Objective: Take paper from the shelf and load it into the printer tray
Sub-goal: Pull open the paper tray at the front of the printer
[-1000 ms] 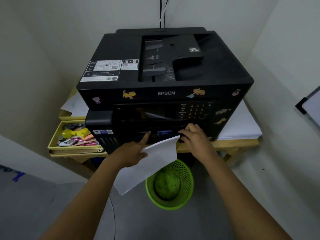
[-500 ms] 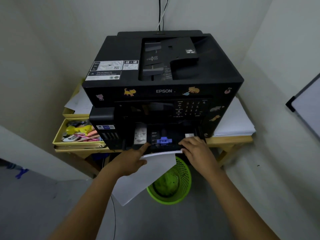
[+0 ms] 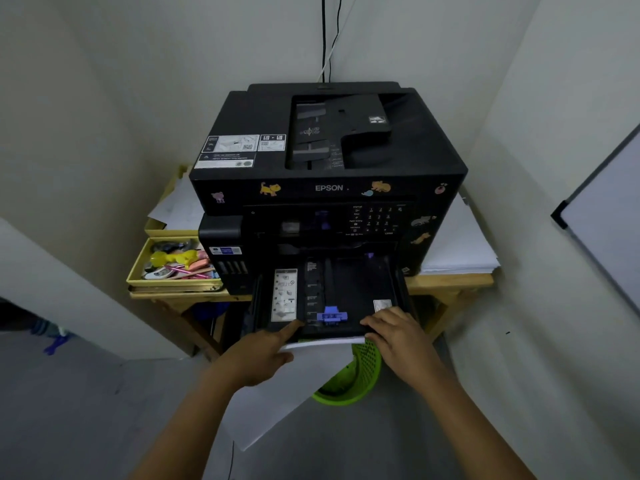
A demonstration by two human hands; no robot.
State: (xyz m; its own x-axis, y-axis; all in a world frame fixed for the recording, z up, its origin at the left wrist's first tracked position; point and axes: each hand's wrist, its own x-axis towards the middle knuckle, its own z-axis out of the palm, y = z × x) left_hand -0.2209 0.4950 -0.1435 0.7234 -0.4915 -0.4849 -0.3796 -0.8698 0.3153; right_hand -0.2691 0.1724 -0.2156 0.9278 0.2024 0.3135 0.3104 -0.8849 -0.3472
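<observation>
A black Epson printer (image 3: pixel 329 161) stands on a wooden table. Its paper tray (image 3: pixel 349 289) is pulled far out at the front, dark inside, with a blue guide (image 3: pixel 331 315) near its front edge. My left hand (image 3: pixel 263 355) grips a stack of white paper (image 3: pixel 294 389) that hangs down below the tray front, with its index finger laid on the tray's front left edge. My right hand (image 3: pixel 398 336) holds the tray's front right edge, fingers curled over it.
A green mesh waste basket (image 3: pixel 356 375) stands on the floor under the tray. A yellow drawer of small stationery (image 3: pixel 173 265) sits left of the printer. More white paper (image 3: pixel 457 244) is stacked at the right. A whiteboard (image 3: pixel 606 216) leans on the right wall.
Both hands have drawn the tray out of the printer toward me, from nearly closed to far open. The paper stayed in my left hand and the view moved back.
</observation>
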